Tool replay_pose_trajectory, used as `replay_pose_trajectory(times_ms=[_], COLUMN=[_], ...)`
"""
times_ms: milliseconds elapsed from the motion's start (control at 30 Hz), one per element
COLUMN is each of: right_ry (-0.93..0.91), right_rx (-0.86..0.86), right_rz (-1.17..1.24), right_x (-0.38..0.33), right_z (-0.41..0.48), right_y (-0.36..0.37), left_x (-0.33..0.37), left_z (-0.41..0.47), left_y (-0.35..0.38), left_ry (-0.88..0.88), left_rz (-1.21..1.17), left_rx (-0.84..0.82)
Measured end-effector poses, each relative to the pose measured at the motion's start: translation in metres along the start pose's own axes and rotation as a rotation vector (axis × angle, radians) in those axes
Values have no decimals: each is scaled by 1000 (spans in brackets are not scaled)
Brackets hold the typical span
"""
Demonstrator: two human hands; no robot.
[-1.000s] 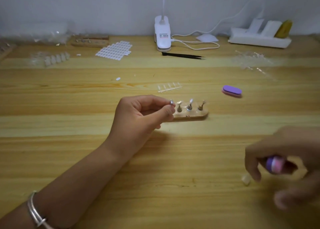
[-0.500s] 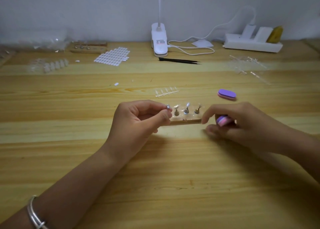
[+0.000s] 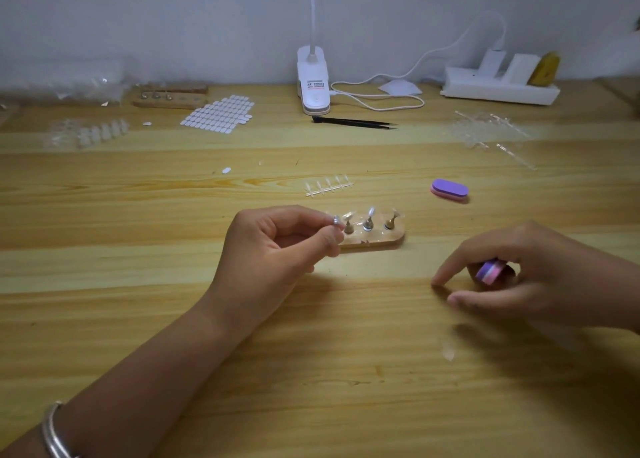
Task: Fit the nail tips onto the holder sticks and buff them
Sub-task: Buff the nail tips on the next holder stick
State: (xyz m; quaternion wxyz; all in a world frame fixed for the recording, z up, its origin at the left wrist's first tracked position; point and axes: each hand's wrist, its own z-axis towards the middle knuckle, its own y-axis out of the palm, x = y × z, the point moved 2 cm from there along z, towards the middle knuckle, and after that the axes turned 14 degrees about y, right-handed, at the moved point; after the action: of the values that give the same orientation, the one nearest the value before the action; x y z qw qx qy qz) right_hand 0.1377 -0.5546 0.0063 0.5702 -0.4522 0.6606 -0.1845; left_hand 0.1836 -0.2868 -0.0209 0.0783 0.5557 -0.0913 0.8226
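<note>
So the wooden base (image 3: 375,242) mid-table (image 3: 173,319) has three holder sticks (image 3: 368,223) standing in it, each with a clear nail tip (image 3: 371,211) on top. The left hand (image 3: 273,246) is right at the base's left end, pinching a fourth stick (image 3: 335,220) between thumb and fingertips. The right hand (image 3: 540,281) is off to the right, curled round a little purple-pink buffer (image 3: 490,272), low over the table. One loose tip (image 3: 447,350) lies on the wood nearer the person than that hand. A second base (image 3: 169,100) at the back holds a few sticks too.
</note>
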Motion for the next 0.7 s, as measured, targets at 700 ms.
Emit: replay_pose_trajectory(times_ms=[700], right_ry=[-282], right_rx=[357], right_rz=[-89], right_x=[-40], right_z=[27], right_y=[28], left_x=[4], left_z=[-2], left_y=[4], left_ry=[36], left_rz=[-61], left_rx=[-70])
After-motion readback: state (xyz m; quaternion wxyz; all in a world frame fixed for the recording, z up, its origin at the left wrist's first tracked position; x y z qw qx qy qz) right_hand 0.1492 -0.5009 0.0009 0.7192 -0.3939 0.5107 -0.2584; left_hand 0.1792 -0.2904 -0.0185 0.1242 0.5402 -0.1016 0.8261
